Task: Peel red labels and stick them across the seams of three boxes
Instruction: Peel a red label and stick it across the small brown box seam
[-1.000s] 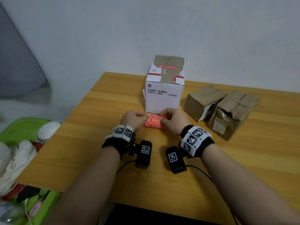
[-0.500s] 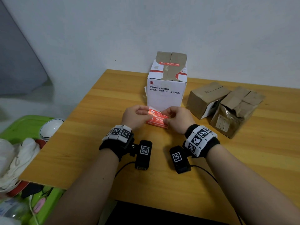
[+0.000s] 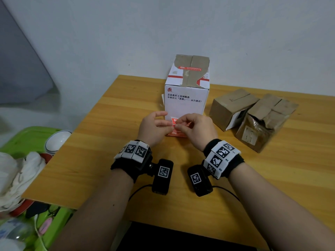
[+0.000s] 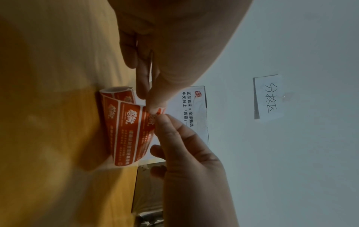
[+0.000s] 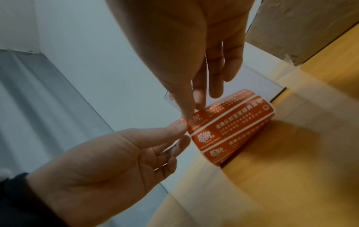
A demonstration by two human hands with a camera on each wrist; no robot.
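Head view — both hands [image 3: 154,127] [image 3: 197,129] pinch glossy curled red label sheet [image 5: 229,127].

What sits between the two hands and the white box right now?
Only the red label sheet, pinched by left hand and right hand, directly before the white box; head view.

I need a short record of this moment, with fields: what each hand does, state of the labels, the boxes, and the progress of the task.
left hand: pinches the corner of the label sheet
right hand: pinches the same corner, a peeling grip
label sheet: red labels on white backing, curled, lifted off the table
white box: upright behind the hands, one red label already across its top seam
brown boxes: to the right, no red label visible
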